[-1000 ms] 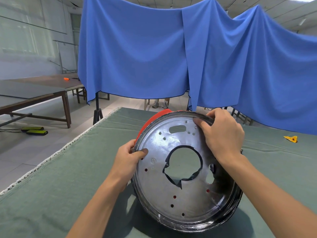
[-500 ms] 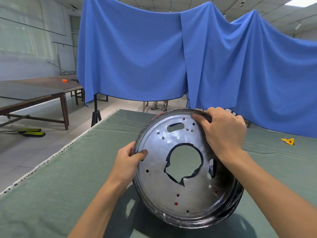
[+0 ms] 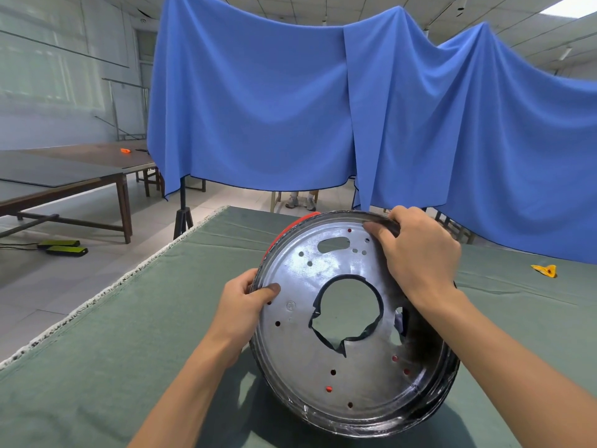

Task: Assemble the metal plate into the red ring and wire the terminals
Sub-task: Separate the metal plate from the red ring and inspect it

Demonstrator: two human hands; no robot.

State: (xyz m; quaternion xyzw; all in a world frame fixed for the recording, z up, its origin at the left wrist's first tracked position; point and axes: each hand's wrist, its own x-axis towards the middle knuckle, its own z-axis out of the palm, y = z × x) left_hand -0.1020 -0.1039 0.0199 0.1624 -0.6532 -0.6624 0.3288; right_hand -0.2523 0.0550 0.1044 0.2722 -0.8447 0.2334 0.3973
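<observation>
Tilted a little further back than half a second ago, the plate [image 3: 326,321] now shows a sliver of the ring [image 3: 292,226] again along its far left edge; a moment earlier that red was hidden behind the rim. Both hands have kept their places on it.

It stands on its lower edge on the green-covered table [image 3: 97,367], near the middle, leaning away from the person, its shiny face toward them. Red shows through several of the small holes, so the ring sits close behind the plate, though I cannot tell whether the two are fully seated. Dark film or tape wraps the rim and frays around the big central hole.

The left hand [image 3: 240,305] grips the left rim, thumb pressed on the face and fingers curled behind. The right hand [image 3: 416,257] clasps the far right rim, fingers hooked over the edge.

As I judge it, the fitting step is under way or nearly done. No wires or terminals are visible, so the wiring appears to be all still ahead.

Farther out, a yellow scrap [image 3: 545,270] lies on the table at the far right, well apart. A blue cloth [image 3: 323,108] hangs behind, and a brown table [image 3: 80,176] stands off to the left.
</observation>
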